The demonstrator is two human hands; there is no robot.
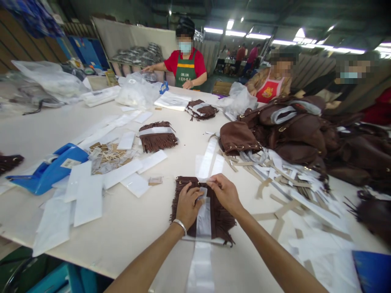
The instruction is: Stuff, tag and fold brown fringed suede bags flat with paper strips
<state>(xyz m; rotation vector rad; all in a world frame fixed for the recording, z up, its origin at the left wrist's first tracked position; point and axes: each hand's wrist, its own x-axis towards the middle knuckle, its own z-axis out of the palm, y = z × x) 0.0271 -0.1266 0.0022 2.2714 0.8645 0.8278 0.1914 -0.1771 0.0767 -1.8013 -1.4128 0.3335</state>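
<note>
Two hands, the left hand [187, 203] and the right hand [224, 193], rest on one brown fringed piece [218, 215] crossed by one clear plastic strip [204, 215]. Two more wrapped fringed pieces lie farther up the white table [137, 228]: one nearer [157, 137] and one farther [200, 109]. One blue tape dispenser [50, 167] sits at the left. One heap of brown bags [293, 134] fills the right side. Three co-workers sit across the table: one in a green apron [185, 73], one in a red apron [270, 89], one at the far right [345, 87].

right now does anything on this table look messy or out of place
Yes: paper strips lie scattered at all angles right of the fringed piece under both hands, left hand and right hand. The brown bags are heaped loosely.
</note>
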